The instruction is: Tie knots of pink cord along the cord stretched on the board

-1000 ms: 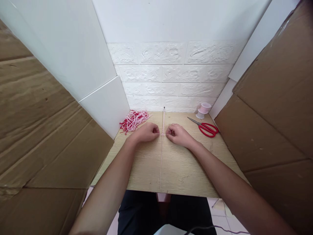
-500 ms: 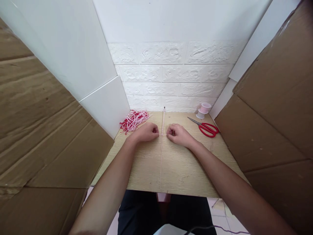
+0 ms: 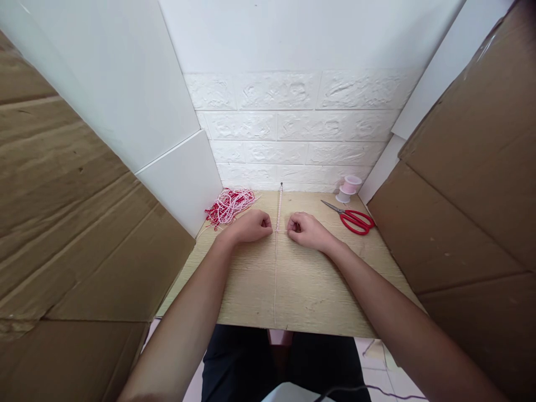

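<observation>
A pale pink knotted cord (image 3: 279, 206) runs from a small nail (image 3: 282, 184) at the wall toward me, and thin straight strands (image 3: 275, 279) continue from it to the table's front edge. On its left side my left hand (image 3: 256, 225) is closed in a pinch on a thin thread. Opposite, my right hand (image 3: 304, 230) pinches a light thread (image 3: 283, 230) that stretches level from the cord to the fingertips. Both hands rest low over the tabletop, a small gap away from the cord.
A tangled heap of red and pink cords (image 3: 230, 206) lies at the back left. Red-handled scissors (image 3: 355, 220) and two stacked thread spools (image 3: 349, 187) are at the right. Cardboard walls (image 3: 469, 184) flank the wooden table (image 3: 251, 290).
My right hand has shifted slightly to the right, and the thread between it and the cord shows a little longer. My left hand has stayed nearly still.
</observation>
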`<state>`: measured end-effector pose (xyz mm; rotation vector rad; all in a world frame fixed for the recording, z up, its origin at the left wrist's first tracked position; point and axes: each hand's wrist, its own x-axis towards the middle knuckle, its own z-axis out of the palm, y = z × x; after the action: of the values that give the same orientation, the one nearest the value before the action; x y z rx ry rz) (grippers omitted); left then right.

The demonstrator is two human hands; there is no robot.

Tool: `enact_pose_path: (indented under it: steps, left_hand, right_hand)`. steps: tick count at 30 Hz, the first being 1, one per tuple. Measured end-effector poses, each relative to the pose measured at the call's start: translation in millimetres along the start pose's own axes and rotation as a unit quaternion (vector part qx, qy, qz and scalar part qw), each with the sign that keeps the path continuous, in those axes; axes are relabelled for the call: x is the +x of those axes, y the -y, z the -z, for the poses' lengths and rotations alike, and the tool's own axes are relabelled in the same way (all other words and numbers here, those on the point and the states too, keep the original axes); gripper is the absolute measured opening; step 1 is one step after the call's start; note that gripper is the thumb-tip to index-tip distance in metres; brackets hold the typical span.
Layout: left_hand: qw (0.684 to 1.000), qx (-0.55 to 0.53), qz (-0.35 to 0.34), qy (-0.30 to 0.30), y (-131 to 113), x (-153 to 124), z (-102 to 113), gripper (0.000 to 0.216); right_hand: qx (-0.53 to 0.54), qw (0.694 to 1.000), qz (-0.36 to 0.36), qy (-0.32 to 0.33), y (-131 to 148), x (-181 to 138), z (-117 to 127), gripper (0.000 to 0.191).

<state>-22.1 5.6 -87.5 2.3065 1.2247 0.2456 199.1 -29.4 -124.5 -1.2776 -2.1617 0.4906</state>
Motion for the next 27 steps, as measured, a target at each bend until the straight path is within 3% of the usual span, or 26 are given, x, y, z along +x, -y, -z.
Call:
enact_pose_path:
  steps: [27]
  left_hand:
    - [1.000,0.002,-0.007,0.002,0.0,-0.6,0.5,0.018]
  right_hand:
    - [0.007,0.998,-0.054,0.012,3.3,0.2,4.0,0.005]
